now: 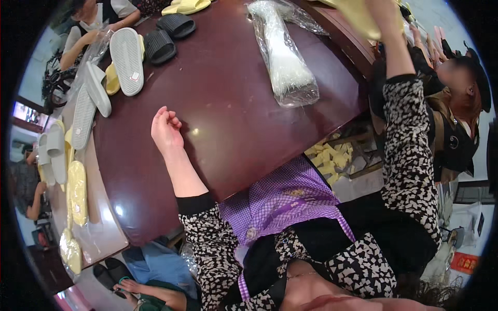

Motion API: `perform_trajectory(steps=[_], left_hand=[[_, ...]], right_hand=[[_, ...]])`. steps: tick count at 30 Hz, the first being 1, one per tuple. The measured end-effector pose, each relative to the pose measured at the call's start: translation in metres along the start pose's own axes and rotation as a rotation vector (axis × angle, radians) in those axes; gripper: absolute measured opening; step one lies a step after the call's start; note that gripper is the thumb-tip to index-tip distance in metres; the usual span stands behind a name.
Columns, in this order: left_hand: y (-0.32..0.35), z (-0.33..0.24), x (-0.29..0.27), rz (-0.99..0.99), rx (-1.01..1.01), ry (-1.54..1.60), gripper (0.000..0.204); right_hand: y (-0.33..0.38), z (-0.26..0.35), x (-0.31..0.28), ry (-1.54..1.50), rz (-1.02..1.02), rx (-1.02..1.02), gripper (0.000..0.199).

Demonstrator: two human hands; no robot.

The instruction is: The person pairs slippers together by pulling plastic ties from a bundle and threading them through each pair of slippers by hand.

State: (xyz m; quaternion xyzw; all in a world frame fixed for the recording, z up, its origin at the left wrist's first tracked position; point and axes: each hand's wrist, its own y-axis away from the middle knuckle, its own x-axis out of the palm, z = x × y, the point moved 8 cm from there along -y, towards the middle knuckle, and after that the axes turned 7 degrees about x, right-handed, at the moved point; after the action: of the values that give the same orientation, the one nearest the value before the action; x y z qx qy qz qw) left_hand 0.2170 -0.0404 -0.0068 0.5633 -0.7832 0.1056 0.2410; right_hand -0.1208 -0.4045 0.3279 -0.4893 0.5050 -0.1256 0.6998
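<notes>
My left hand (pixel 167 129) hovers at the left part of the dark red table (pixel 207 93), palm turned up and fingers loosely bent, with nothing in it. Far out to the upper right, my right hand (pixel 385 19) grips a yellow slipper (pixel 360 18); its fingertips are cut off by the picture's rim. Clear plastic bags (pixel 288 65) lie in a pile at the table's far right. Beyond my left hand sit a grey-white slipper (pixel 127 61), sole up, and two black slippers (pixel 161 47).
More grey slippers (pixel 83 116) and bagged yellow slippers (pixel 78 192) line a pale side table (pixel 106 228). Yellow scraps (pixel 332 155) fill a space below the table at right. Co-workers sit at upper left (pixel 98 26), lower left (pixel 155 290) and right (pixel 459 103).
</notes>
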Motion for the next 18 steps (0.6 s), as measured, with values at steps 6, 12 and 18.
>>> perform_trajectory(steps=[6, 12, 18], left_hand=[[0.0, 0.0, 0.009, 0.034, 0.02, -0.015, 0.014], [0.002, -0.001, 0.013, 0.064, 0.016, -0.038, 0.014], [0.003, -0.001, 0.015, 0.078, 0.013, -0.042, 0.012]], right_hand=[[0.056, -0.024, 0.025, -0.678, 0.221, 0.067, 0.019], [0.229, 0.057, 0.086, -0.742, 0.892, -0.018, 0.014], [0.257, 0.09, 0.077, -0.771, 0.656, -0.121, 0.013]])
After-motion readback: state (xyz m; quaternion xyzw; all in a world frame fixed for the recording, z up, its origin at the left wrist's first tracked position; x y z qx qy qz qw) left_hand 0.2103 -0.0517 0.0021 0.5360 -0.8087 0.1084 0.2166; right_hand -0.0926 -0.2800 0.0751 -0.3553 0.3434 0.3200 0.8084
